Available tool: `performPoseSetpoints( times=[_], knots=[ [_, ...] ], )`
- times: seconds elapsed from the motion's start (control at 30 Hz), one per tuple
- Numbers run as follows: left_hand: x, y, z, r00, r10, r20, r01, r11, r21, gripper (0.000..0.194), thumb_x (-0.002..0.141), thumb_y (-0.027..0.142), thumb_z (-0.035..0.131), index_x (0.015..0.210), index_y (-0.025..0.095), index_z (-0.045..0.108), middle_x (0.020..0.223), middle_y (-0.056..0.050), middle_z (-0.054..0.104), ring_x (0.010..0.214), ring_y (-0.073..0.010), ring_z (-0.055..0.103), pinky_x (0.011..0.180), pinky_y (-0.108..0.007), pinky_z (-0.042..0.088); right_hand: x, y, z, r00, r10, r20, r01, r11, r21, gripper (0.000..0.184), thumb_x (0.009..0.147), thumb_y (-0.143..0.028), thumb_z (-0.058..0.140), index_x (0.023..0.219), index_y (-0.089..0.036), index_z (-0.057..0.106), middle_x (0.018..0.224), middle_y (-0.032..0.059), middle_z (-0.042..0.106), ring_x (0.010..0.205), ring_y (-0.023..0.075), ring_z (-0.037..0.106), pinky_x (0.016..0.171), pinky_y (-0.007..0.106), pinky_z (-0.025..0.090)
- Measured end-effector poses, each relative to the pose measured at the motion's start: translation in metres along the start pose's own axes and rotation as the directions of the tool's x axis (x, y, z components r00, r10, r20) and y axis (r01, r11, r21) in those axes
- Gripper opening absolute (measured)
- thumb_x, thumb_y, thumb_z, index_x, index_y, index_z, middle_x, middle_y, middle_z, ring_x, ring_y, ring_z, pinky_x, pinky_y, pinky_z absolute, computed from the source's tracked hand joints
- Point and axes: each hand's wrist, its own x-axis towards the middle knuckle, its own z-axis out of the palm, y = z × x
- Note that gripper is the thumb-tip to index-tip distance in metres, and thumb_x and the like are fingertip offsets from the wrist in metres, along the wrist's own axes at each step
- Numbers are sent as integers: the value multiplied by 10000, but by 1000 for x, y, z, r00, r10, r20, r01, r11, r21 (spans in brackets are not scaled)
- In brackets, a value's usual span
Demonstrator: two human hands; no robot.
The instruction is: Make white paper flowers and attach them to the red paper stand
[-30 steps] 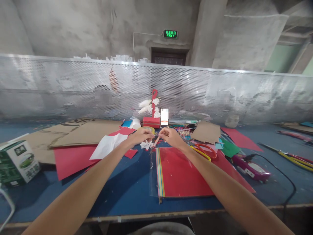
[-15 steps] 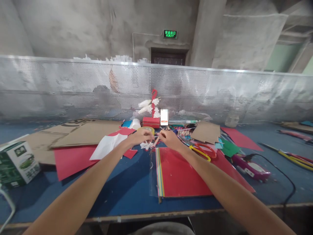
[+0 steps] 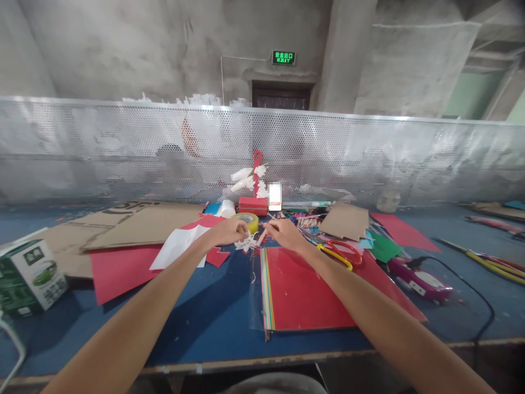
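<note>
My left hand (image 3: 229,231) is closed, its fingertips together at the top of a white paper flower (image 3: 245,243). Whether the fingers grip a petal or a small strip is hidden. To the right, with a small gap between the hands, my right hand (image 3: 284,232) is closed in a pinch. A narrow pale pink piece (image 3: 261,237) slants down just under its fingertips; I cannot tell if it is held. Behind the left fingers lies a roll of yellow tape (image 3: 249,220). Beyond the hands, a red hooked stand (image 3: 257,164) bears white paper flowers (image 3: 243,182) above a red box (image 3: 252,206).
Red and coloured sheets (image 3: 311,290) lie under my right forearm, with scissors (image 3: 336,254) on them. Cardboard (image 3: 143,224), white paper (image 3: 178,249) and a green-and-white carton (image 3: 35,276) are left. A purple device (image 3: 422,282) with a black cable sits right. A perforated metal panel (image 3: 123,148) stands behind.
My left hand has moved slightly left and down, away from my right hand, toward the white flower. The tape roll shows more now. My right hand has hardly moved.
</note>
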Motion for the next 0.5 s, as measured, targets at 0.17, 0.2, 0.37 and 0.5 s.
performPoseSetpoints(
  times=[0.17,0.2,0.37,0.5],
  knots=[
    [4,-14,0,996,43,-84,-32,991,128,166,712,369,648,769,216,618,781,-35,690,703,-176,615,633,-248,380,0,0,1,1000,-10,10,10,1000,-18,439,975,-382,421,629,-168,585,576,-5,572,540,106,474,549,240,246],
    [4,-14,0,996,30,-87,-18,990,137,169,705,370,654,767,215,624,792,-36,688,708,-176,614,641,-249,381,0,-1,1,1000,-14,12,14,1000,-21,439,975,-381,422,625,-168,581,573,-5,565,539,106,469,550,241,247],
    [4,-13,-2,991,-20,-132,37,991,126,247,649,356,698,841,219,623,850,-36,677,713,-172,603,649,-249,384,0,-2,1,1000,-22,13,22,999,-30,438,973,-384,424,629,-166,585,572,-2,558,546,111,471,553,243,246],
    [4,-15,-5,991,17,-132,1,990,139,223,679,376,673,825,218,613,842,-34,674,727,-175,601,651,-245,386,0,-1,0,999,-28,20,28,999,-29,430,975,-374,426,635,-166,587,583,3,574,551,111,483,557,242,247]
  ],
)
